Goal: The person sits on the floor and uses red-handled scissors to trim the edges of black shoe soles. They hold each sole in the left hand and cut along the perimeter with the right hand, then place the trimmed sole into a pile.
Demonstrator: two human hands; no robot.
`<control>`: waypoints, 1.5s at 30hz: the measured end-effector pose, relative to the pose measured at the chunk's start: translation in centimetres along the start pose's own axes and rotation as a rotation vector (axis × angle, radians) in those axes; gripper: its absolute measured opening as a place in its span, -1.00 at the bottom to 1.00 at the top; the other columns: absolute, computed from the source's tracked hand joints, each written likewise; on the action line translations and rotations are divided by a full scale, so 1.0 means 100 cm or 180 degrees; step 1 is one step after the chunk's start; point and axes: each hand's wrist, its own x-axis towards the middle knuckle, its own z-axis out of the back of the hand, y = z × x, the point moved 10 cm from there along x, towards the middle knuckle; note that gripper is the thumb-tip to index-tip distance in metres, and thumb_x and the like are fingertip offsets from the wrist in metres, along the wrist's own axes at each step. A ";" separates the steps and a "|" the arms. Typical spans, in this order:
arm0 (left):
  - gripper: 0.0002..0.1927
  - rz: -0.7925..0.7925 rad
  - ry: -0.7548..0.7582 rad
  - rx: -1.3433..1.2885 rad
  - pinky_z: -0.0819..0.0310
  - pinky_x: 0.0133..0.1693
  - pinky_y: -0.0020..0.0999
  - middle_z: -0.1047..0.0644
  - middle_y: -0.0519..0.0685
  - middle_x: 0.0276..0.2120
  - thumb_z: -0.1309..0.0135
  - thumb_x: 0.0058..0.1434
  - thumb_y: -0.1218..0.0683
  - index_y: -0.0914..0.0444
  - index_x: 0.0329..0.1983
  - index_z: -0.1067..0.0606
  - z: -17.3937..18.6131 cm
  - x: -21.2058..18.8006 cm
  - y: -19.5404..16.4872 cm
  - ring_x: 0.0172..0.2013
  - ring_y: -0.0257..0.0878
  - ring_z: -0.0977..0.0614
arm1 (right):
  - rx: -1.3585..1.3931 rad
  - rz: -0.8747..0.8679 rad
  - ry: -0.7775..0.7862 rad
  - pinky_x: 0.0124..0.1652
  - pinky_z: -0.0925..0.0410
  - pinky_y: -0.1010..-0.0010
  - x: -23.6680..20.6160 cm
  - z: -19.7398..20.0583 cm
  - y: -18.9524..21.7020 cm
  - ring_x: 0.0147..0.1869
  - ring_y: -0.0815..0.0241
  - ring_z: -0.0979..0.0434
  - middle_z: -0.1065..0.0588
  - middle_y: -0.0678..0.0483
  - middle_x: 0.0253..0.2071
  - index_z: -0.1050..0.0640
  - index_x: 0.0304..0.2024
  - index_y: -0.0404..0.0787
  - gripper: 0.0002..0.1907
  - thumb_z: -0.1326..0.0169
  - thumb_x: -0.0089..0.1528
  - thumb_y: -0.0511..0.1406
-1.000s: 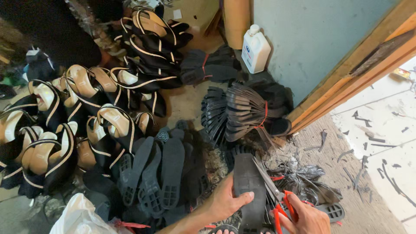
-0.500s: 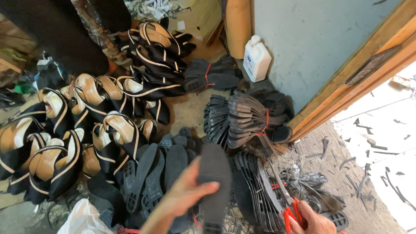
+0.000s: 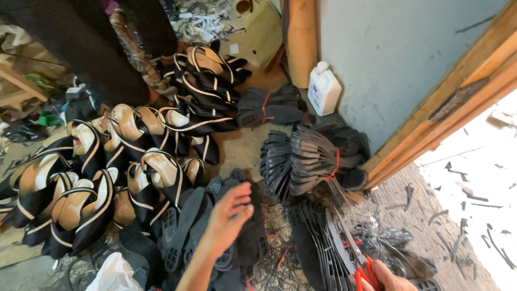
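Left hand (image 3: 229, 218) over black soles (image 3: 215, 237) (loosely spread); right hand (image 3: 390, 277) grips scissors (image 3: 355, 253).

Left hand (image 3: 229, 215): forearm enters from the bottom edge, angled up and to the right. Palm faces down, fingers (image 3: 240, 195) spread loosely and slightly curled, tips pointing up-right; nothing is gripped.

Right hand (image 3: 390, 277): only the upper part shows at the bottom edge, low right. Fingers curled closed into a grip, knuckles upward. The hands are well apart.
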 end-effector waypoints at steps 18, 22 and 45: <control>-0.52 0.0675 0.1465 -0.0357 -0.51 -0.16 -0.45 -0.58 -0.08 0.02 -0.13 0.24 0.19 0.29 0.26 -0.49 -0.168 -0.036 0.081 -0.16 -0.36 -0.57 | -0.0380 -0.0442 0.0203 -0.33 -0.37 0.06 -0.016 0.030 0.066 -0.36 -0.20 -0.57 -0.52 -0.11 -0.53 -0.43 -0.31 -0.16 -0.60 -0.31 0.01 -0.10; -0.47 0.0811 0.1570 -0.0311 -0.54 -0.12 -0.44 -0.57 -0.10 0.05 -0.14 0.18 0.22 0.26 0.26 -0.45 -0.200 -0.046 0.102 -0.09 -0.35 -0.61 | -0.0302 -0.0224 0.0030 -0.34 -0.38 0.03 -0.009 0.002 0.053 -0.34 -0.21 -0.58 -0.55 -0.10 -0.47 -0.41 -0.15 -0.14 -0.56 -0.27 0.03 -0.13; -0.72 0.1393 0.0884 -0.2080 -0.65 -0.15 -0.29 -0.57 -0.06 -0.14 -0.12 0.32 0.04 0.29 -0.01 -0.49 -0.203 -0.044 0.089 -0.19 -0.33 -0.66 | 0.0578 -0.0815 0.0260 -0.45 -0.35 0.30 -0.027 0.018 0.077 -0.56 0.08 -0.40 -0.45 -0.01 -0.61 -0.47 -0.29 -0.22 -0.40 -0.51 -0.16 -0.09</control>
